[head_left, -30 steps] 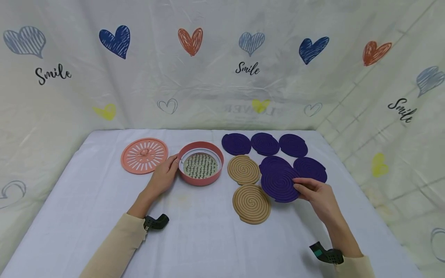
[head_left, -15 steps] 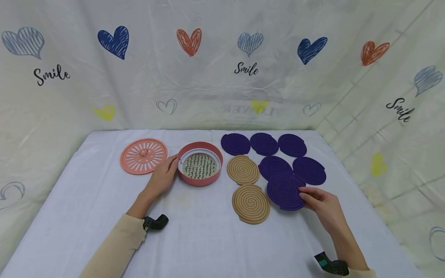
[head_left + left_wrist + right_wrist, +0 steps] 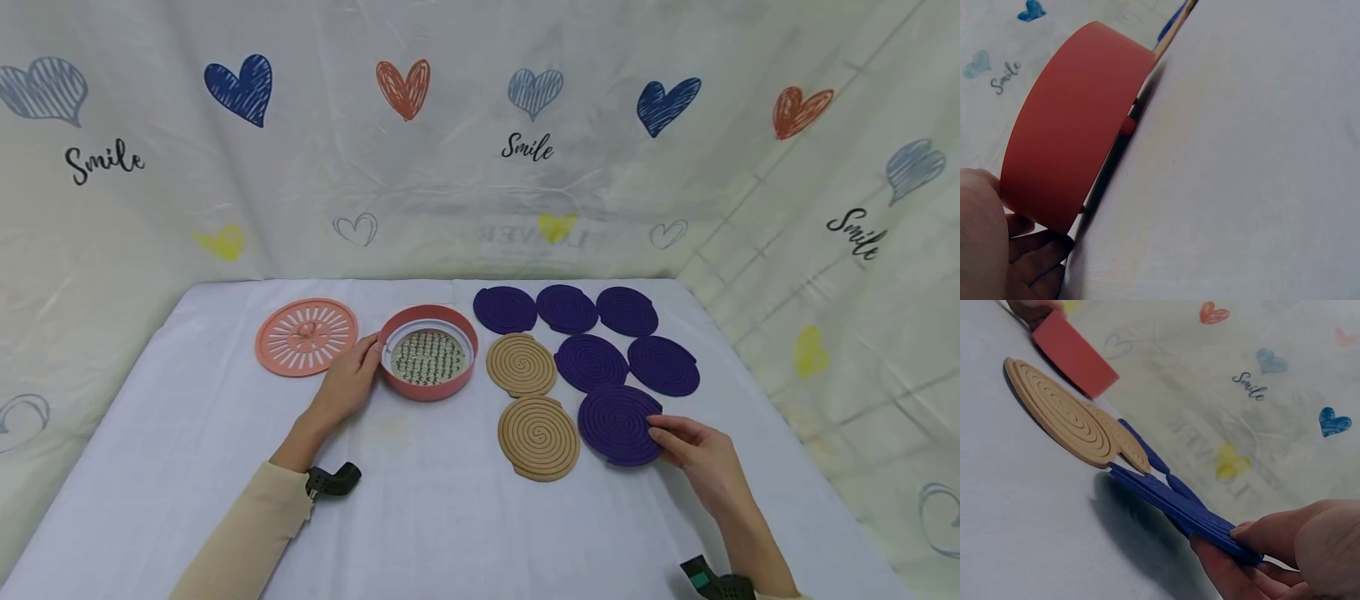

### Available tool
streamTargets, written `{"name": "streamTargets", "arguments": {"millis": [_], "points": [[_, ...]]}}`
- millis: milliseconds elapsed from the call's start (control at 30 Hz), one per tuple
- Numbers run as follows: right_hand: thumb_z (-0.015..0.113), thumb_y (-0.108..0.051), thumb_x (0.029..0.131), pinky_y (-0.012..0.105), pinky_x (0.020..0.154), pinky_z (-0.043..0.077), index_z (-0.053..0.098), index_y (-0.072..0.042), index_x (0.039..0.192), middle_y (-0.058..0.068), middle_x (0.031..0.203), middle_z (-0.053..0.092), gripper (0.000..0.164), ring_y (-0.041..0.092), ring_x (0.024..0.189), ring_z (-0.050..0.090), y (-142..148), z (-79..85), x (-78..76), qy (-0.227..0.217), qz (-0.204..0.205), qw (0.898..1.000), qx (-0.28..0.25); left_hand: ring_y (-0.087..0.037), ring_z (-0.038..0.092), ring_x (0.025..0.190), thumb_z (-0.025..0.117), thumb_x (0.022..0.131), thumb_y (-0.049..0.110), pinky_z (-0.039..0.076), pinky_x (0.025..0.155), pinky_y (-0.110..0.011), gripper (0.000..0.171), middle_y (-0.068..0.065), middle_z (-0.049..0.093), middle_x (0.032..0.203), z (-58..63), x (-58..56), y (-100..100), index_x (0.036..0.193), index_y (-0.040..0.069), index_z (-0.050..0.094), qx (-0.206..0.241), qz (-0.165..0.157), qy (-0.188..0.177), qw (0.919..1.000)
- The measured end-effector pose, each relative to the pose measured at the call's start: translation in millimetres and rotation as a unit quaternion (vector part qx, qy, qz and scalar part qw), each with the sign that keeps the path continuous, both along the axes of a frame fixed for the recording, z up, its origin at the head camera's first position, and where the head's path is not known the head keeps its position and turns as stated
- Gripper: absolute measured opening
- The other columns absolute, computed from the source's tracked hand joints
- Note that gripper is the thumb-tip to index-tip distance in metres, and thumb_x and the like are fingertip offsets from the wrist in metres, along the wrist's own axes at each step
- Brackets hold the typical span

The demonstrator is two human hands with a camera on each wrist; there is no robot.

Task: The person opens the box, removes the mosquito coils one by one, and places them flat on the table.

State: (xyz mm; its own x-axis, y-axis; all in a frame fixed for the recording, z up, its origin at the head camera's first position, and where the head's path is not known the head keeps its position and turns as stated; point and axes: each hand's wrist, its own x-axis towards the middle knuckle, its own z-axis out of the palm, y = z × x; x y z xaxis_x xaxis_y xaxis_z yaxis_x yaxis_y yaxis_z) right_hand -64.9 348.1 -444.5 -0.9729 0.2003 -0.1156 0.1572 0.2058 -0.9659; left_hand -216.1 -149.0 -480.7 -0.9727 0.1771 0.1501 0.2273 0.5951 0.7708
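My right hand [image 3: 701, 458] pinches a purple mosquito coil [image 3: 618, 425] by its right edge, thumb against fingers. In the right wrist view that coil [image 3: 1179, 509] is tilted, its held edge raised over a shadow on the cloth. To its left lies a tan mosquito coil [image 3: 538, 437], with another tan coil [image 3: 521, 364] behind it. My left hand [image 3: 348, 382] grips the left side of a round red mosquito coil holder [image 3: 429, 390], which has a mesh-like inner floor. The left wrist view shows the holder's side wall [image 3: 1075, 125], with small feet under it and fingers at its lower edge.
A slotted coral lid [image 3: 307, 337] lies left of the holder. Several purple coils [image 3: 566, 308] are laid out flat at the back right. White cloth [image 3: 405, 517] covers the table, and a sheet printed with hearts [image 3: 450, 192] hangs behind it.
My right hand has drawn the purple coil toward me and slightly right, off the coil it overlapped, and lowered it beside the front tan coil. My left hand keeps its grip on the holder.
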Motion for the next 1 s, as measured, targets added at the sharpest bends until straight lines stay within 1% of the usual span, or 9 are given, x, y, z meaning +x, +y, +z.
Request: {"name": "streamTargets", "arguments": {"millis": [233,300,433,567,700,767,833,900,1000], "points": [[0.073,-0.011,0.092,0.016,0.075,0.059,0.073,0.0,0.112,-0.017,0.093,0.073,0.024,-0.005,0.085,0.067,-1.4,-2.7,-0.3,-0.019,-0.005,1.0,-0.008,-0.029,0.043,0.145,0.037,0.108,0.041,0.038,0.117,-0.053,0.054,-0.011,0.051,0.151,-0.2,0.6,-0.9,0.153,0.011,0.042,-0.001,-0.002,0.0,1.0],[0.073,-0.011,0.092,0.016,0.074,0.059,0.073,-0.001,0.113,-0.017,0.092,0.073,0.023,-0.004,0.084,0.067,-1.4,-3.1,-0.4,-0.026,-0.004,1.0,-0.007,-0.029,0.043,0.145,0.037,0.108,0.042,0.038,0.117,-0.053,0.054,-0.011,0.051,0.152,-0.1,0.7,-1.2,0.153,0.011,0.042,-0.001,-0.002,-0.001,1.0],[0.072,-0.011,0.092,0.018,0.071,0.059,0.072,0.002,0.115,-0.016,0.092,0.073,0.026,-0.002,0.082,0.067,-0.6,-4.2,-0.5,-0.033,-0.001,0.999,-0.002,-0.029,0.042,0.146,0.036,0.108,0.042,0.037,0.118,-0.053,0.055,-0.01,0.051,0.152,0.1,0.7,-1.5,0.153,0.011,0.041,-0.002,-0.001,-0.003,1.0],[0.071,-0.013,0.093,0.021,0.07,0.06,0.07,0.004,0.117,-0.017,0.092,0.072,0.029,0.001,0.079,0.068,0.1,-3.9,-0.2,-0.038,0.01,0.999,0.025,-0.029,0.042,0.146,0.036,0.108,0.043,0.037,0.118,-0.053,0.055,-0.011,0.051,0.152,0.3,1.0,-1.1,0.153,0.011,0.042,0.001,-0.002,-0.002,1.0],[0.069,-0.016,0.095,0.024,0.07,0.061,0.065,0.009,0.121,-0.02,0.091,0.071,0.037,0.002,0.077,0.068,-0.8,-1.1,1.7,-0.033,0.016,0.997,0.071,-0.029,0.042,0.145,0.036,0.108,0.043,0.037,0.118,-0.052,0.056,-0.011,0.051,0.152,0.6,1.6,-0.7,0.153,0.01,0.042,0.004,-0.004,0.0,1.0],[0.069,-0.017,0.096,0.026,0.068,0.062,0.063,0.012,0.123,-0.019,0.091,0.071,0.04,0.002,0.075,0.069,-2.1,1.0,2.8,-0.026,0.013,0.995,0.098,-0.029,0.042,0.146,0.036,0.108,0.043,0.037,0.118,-0.052,0.056,-0.011,0.051,0.152,0.9,1.8,-0.6,0.153,0.011,0.042,0.004,-0.004,0.001,1.0],[0.068,-0.016,0.096,0.027,0.067,0.062,0.063,0.012,0.123,-0.011,0.095,0.074,0.039,0.003,0.074,0.069,-3.5,3.3,4.0,-0.018,0.014,0.991,0.13,-0.029,0.042,0.146,0.036,0.108,0.043,0.037,0.118,-0.052,0.055,-0.011,0.051,0.152,1.3,1.9,-0.5,0.153,0.011,0.042,0.004,-0.004,0.001,1.0],[0.066,-0.015,0.097,0.027,0.065,0.061,0.064,0.01,0.123,0.002,0.101,0.076,0.035,0.005,0.071,0.07,-5.5,5.8,5.3,-0.014,0.016,0.985,0.169,-0.029,0.042,0.146,0.036,0.108,0.043,0.037,0.118,-0.053,0.055,-0.011,0.05,0.152,1.8,2.0,-0.6,0.153,0.011,0.042,0.003,-0.004,0.0,1.0],[0.064,-0.012,0.098,0.026,0.062,0.06,0.064,0.006,0.124,0.022,0.112,0.073,0.032,0.009,0.065,0.07,-8.9,9.3,7.0,-0.017,0.024,0.974,0.223,-0.029,0.042,0.146,0.036,0.108,0.043,0.036,0.118,-0.053,0.055,-0.011,0.05,0.152,2.7,2.2,-0.5,0.153,0.011,0.042,0.001,-0.003,-0.002,1.0]]}}
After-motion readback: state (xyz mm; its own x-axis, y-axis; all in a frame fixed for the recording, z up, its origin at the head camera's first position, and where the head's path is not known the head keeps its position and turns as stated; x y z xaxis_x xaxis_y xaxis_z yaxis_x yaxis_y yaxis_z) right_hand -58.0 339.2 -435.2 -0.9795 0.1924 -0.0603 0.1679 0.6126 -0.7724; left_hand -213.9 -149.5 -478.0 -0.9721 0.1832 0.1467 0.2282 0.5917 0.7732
